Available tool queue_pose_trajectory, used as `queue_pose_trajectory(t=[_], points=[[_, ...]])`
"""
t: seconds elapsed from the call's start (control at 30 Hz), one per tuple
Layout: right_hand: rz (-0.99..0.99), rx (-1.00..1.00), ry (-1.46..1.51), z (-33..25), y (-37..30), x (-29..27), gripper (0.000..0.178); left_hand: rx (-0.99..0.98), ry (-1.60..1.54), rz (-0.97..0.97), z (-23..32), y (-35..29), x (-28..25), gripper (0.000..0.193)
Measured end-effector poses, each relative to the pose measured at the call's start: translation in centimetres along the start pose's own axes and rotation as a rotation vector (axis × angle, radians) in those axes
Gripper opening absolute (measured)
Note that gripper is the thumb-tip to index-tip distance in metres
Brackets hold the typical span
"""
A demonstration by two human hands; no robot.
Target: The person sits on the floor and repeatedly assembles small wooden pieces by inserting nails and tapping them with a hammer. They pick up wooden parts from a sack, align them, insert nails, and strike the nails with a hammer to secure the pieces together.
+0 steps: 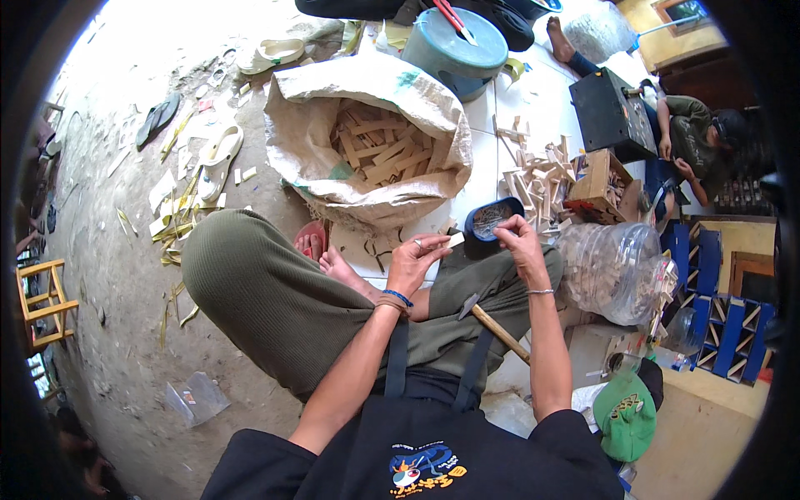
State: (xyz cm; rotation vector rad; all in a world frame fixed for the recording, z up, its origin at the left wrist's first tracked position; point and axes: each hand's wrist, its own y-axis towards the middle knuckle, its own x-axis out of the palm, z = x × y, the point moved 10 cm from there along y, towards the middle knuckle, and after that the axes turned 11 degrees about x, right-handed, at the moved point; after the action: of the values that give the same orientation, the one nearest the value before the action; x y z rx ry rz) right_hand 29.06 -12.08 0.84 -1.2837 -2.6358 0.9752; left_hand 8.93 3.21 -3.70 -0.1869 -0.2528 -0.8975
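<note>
My left hand is closed on a small pale wooden piece, which sticks out past the fingertips. My right hand is at the right rim of a dark blue container that holds what look like small nails. Its thumb and fingers are pinched together, and anything between them is too small to make out. A hammer with a wooden handle lies across my lap, between my forearms.
Ahead stands a white sack of wooden strips, with a bucket behind it. Loose wood pieces lie to the right, near a large clear plastic container. Another person sits at the far right. A green cap is beside me.
</note>
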Motion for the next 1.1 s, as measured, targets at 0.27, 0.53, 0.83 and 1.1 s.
queue_pose_trajectory(t=[0.27,0.53,0.83,1.1], points=[[-0.157,0.097,0.285,0.8,-3.6,5.5,0.02,0.043,0.158,-0.007,1.0,0.1,-0.3,0.025],[-0.22,0.222,0.369,2.1,-4.8,7.1,0.037,0.102,0.223,-0.023,1.9,0.1,-0.3,0.026],[-0.197,0.152,0.293,2.2,-4.6,8.0,0.026,0.061,0.216,-0.031,1.6,0.1,-0.3,0.027],[0.105,-0.286,-0.24,-1.9,-6.1,8.1,0.019,0.036,0.161,-0.022,0.8,0.2,-0.4,0.028]])
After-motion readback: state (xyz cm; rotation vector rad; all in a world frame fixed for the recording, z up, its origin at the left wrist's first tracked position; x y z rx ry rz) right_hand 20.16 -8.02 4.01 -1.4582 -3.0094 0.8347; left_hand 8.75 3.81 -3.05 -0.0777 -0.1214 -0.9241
